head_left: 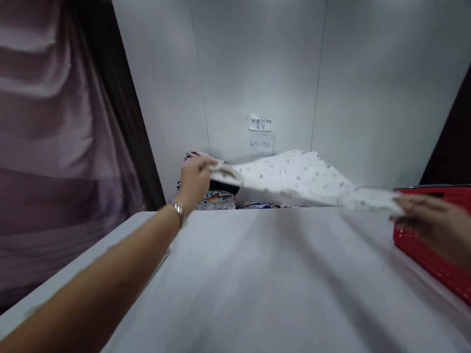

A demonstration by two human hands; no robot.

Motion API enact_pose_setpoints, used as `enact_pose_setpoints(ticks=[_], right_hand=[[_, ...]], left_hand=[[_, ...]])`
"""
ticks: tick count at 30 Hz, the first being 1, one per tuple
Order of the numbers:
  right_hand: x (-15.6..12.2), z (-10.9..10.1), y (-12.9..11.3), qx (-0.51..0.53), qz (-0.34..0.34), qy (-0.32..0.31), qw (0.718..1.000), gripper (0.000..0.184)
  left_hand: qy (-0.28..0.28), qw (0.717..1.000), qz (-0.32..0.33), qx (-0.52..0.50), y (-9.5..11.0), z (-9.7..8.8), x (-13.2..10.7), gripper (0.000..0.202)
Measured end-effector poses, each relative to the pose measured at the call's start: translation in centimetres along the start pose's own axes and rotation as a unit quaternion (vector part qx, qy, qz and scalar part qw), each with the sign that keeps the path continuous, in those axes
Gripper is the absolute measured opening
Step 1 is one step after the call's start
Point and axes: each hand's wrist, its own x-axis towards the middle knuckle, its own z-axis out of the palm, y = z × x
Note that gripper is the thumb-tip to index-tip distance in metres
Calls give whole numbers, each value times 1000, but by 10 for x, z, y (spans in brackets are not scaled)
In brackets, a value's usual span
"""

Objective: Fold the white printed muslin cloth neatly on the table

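While our left hand (196, 177) and right hand (436, 217) clamp fingers on opposite ends of the spotted white cloth (295, 173), held above the counter (267, 289), far side, we should pull evenly; we want clearance from the red basket (434, 263) at right.

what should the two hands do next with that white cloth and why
Probably lower the spotted white cloth onto the white tabletop and lay it flat: the left hand and the blurred right hand grip opposite ends, the cloth is stretched between them and raised, and the tabletop spreads out on the near side of it.
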Motion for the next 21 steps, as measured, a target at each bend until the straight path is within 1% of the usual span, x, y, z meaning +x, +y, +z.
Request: enact_pose_setpoints(ticks=[3,4,5,6,7,8,9,10,11,14,16,17,19,21], right_hand=[[-40,9,80,-34,112,-42,992,16],[-54,11,106,-41,165,-72,983,17],[-69,13,128,-53,201,-97,973,19],[-82,14,147,-65,225,-130,963,22],[-95,15,161,-69,248,-148,955,25],[-106,15,170,-67,258,-155,951,27],[-116,15,174,-66,266,-159,948,29],[-124,15,175,-64,269,-160,948,30],[-132,14,173,-63,265,-161,949,31],[-155,17,165,-73,258,-175,947,36],[-175,25,167,-78,278,-201,936,42],[-186,31,171,-78,293,-219,927,46],[-209,46,178,-70,308,-254,914,50],[-231,63,184,-54,302,-276,911,49]], left_hand=[[-112,988,-101,-14,-45,15,-99,31],[-146,979,-142,-20,-59,20,-132,31],[-172,967,-186,-21,-71,24,-162,31],[-199,954,-223,-23,-82,26,-190,31],[-209,942,-261,-21,-91,28,-213,31],[-210,934,-287,-28,-96,27,-230,33],[-208,928,-308,-39,-99,24,-241,34],[-199,926,-316,-49,-100,20,-247,35],[-184,931,-309,-57,-99,13,-249,34],[-122,962,-237,-56,-93,-12,-237,30],[-86,974,-208,-33,-94,-29,-230,29],[-76,974,-213,-18,-97,-37,-229,29],[-68,968,-241,12,-108,-50,-232,29],[-60,962,-263,40,-122,-62,-238,30]])
